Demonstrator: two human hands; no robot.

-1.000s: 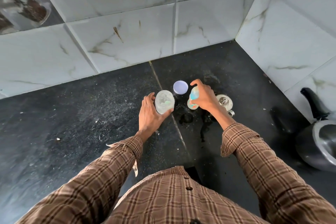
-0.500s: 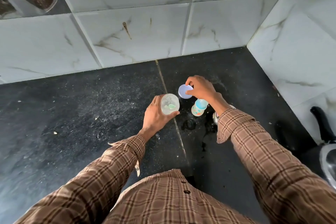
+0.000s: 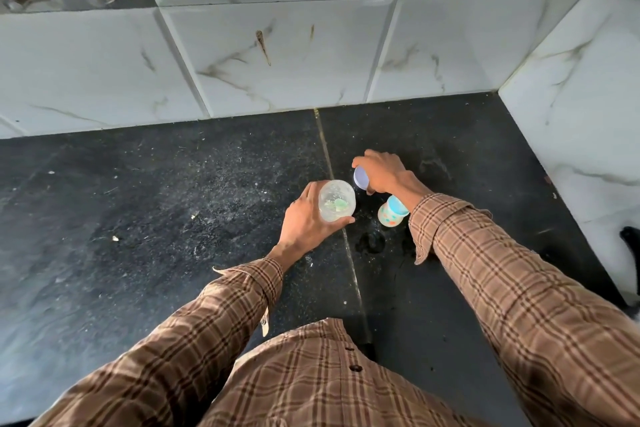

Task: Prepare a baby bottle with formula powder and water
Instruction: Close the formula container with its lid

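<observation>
Our left hand [image 3: 304, 218] grips the clear plastic bottle [image 3: 336, 200] upright; our right hand [image 3: 382, 172] pinches the pale lavender round lid [image 3: 361, 177], which we should keep level.

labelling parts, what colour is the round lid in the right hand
Pale lilac lid, head view.

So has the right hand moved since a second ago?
Yes. The right hand left the small blue-collared bottle and reached away from the body to the round lilac lid, gripping it.
</observation>
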